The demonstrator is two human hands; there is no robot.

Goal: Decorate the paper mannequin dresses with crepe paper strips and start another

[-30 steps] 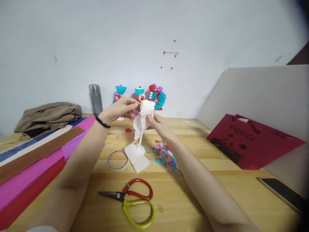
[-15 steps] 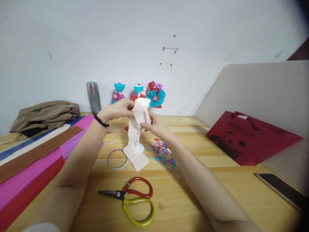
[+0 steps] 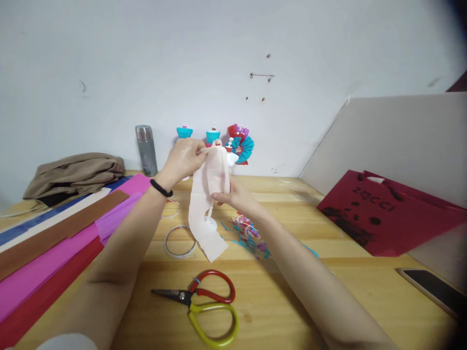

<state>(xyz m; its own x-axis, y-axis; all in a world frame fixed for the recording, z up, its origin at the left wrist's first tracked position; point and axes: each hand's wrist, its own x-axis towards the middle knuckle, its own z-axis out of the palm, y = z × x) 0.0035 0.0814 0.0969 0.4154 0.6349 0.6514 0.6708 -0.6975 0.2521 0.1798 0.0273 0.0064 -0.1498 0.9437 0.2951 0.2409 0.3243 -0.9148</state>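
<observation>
A pale crepe paper strip hangs in front of a small white mannequin on a stand, its lower end near the table. My left hand pinches the strip's top edge, left of the mannequin's shoulder. Fingers curled, my right hand grips the mannequin's lower body from the right, its thumb in front; the paper hides part of this hold. The stand's round white base shows beside the strip. Nearer me lie scissors with one red and one yellow handle.
Dressed mini mannequins stand by the wall, near a grey flask. Coloured paper sheets and a brown cloth lie left. Wire rings, paper scraps, a red bag and a phone surround the work.
My left hand has drawn the strip's upper part up and leftward off the mannequin's front, baring its shoulder. My right hand keeps its hold. The view has shifted slightly.
</observation>
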